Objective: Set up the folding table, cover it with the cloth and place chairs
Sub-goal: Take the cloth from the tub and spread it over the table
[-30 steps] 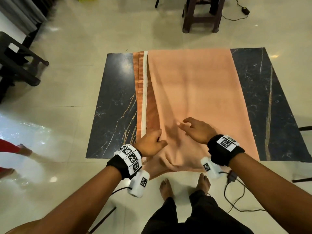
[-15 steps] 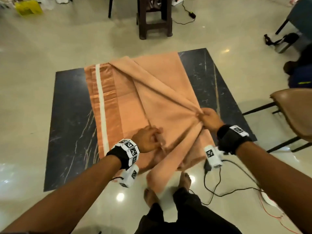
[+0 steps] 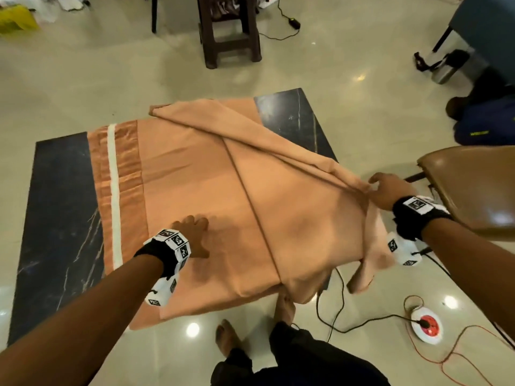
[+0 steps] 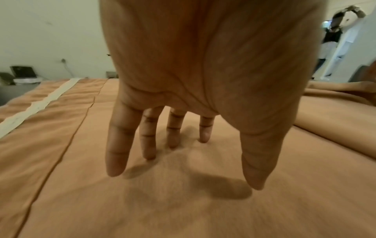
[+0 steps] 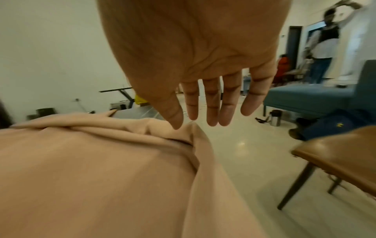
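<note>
A peach cloth (image 3: 195,190) with a white stripe near its left edge lies over the middle and right of the black marble-look table (image 3: 61,190). Part of it is unfolded, and its right side is bunched and hangs off the near right corner. My left hand (image 3: 192,235) lies flat on the cloth near the front, fingers straight and spread (image 4: 183,161). My right hand (image 3: 387,190) is at the bunched right edge. Its fingers are straight, and only the thumb tip touches the cloth ridge (image 5: 183,128). The table's far right corner (image 3: 289,118) shows bare.
A brown chair (image 3: 473,190) stands close to my right hand. Beyond the table is a dark stool (image 3: 228,37). A blue sofa (image 3: 485,20) and a person on the floor (image 3: 485,121) are at the far right. An extension reel (image 3: 426,325) and cables lie by my feet.
My right hand dragged the cloth's top layer to the right, unfolding it, then straightened its fingers. My left hand let go of its pinch and now lies flat on the cloth.
</note>
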Available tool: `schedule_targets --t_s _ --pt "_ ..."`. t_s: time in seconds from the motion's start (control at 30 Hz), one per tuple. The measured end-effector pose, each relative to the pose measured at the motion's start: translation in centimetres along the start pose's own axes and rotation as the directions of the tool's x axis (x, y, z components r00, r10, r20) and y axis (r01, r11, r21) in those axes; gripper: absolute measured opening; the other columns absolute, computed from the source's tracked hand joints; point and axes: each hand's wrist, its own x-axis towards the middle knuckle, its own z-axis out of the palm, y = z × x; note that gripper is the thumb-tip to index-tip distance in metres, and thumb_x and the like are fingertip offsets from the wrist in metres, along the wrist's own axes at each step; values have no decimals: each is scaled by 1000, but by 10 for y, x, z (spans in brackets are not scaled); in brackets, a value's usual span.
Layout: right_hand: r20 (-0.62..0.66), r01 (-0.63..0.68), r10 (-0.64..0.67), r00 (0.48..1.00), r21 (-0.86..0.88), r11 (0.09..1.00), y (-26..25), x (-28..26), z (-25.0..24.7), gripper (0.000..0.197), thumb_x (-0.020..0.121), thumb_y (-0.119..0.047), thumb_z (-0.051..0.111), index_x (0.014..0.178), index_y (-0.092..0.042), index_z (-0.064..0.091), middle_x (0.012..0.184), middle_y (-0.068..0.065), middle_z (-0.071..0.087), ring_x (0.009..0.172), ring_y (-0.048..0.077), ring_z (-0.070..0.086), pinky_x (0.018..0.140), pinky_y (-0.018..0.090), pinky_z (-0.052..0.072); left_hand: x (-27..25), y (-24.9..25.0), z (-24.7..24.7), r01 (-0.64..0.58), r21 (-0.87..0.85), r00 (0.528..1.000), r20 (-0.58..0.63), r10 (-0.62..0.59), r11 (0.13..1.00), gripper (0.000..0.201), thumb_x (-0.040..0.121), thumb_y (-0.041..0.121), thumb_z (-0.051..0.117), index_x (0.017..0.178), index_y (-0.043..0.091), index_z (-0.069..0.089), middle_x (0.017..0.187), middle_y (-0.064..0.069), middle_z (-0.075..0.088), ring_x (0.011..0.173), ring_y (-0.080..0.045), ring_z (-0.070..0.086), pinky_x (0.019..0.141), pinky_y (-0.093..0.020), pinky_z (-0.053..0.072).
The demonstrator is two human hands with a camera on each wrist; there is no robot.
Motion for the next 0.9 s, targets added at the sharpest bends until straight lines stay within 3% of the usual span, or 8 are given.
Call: schedule_targets --t_s 0.17,0.3,0.4,0.57,0.67,0.8,0.9 --pt "12 278 -277 961 -24 960 -55 12 14 46 87 -40 65 130 -27 59 122 13 55 114 39 57 97 48 49 19 -4 -13 74 -83 997 45 -71 994 58 86 53 64 131 21 45 131 -13 41 117 -38 49 96 -42 45" --pt "23 480 -479 877 -31 877 -110 26 16 39 89 -38 64 125 -25 65 119 9 56 111 34 57 94 41 48 36 -12 -29 93 -195 988 -107 -115 976 43 89 45 62 123 19 55 125 -12 45 114 -36 47 93 -43 45" --pt "59 588 -586 808 -34 808 -160 48 15 39 90 -37 61 128 -26 63 119 9 54 112 34 55 93 41 47 56 -18 -48 99 -244 971 -190 -147 965 47 88 42 64 128 22 54 129 -10 44 119 -35 44 95 -47 45" --pt "56 654 -651 757 -45 755 -253 96 16 45 91 -38 60 134 -29 54 130 8 52 123 33 47 97 44 44 112 -28 -97 73 -285 938 -305 -163 956 55 83 39 69 133 24 50 138 -8 42 126 -36 41 95 -50 43" --pt "72 677 -674 736 -46 734 -306 124 20 56 89 -41 63 142 -33 45 138 7 46 125 32 44 100 47 46 150 -35 -128 108 -303 933 -299 -202 947 66 78 45 72 135 26 44 141 -5 38 131 -33 38 96 -52 41" --pt "94 710 -704 704 -117 694 -360 149 33 73 84 -52 67 149 -41 34 142 7 41 127 33 42 97 51 48 190 -46 -152 173 -384 912 -286 -295 907 76 65 53 83 122 21 44 129 -7 39 123 -34 40 92 -54 42" --pt "170 745 -728 664 -227 627 -379 163 49 57 97 -39 55 149 -47 34 139 9 41 124 35 46 95 50 49 210 -56 -159 181 -461 914 -247 -321 869 97 49 58 90 123 16 45 128 -13 39 120 -38 40 101 -47 39"
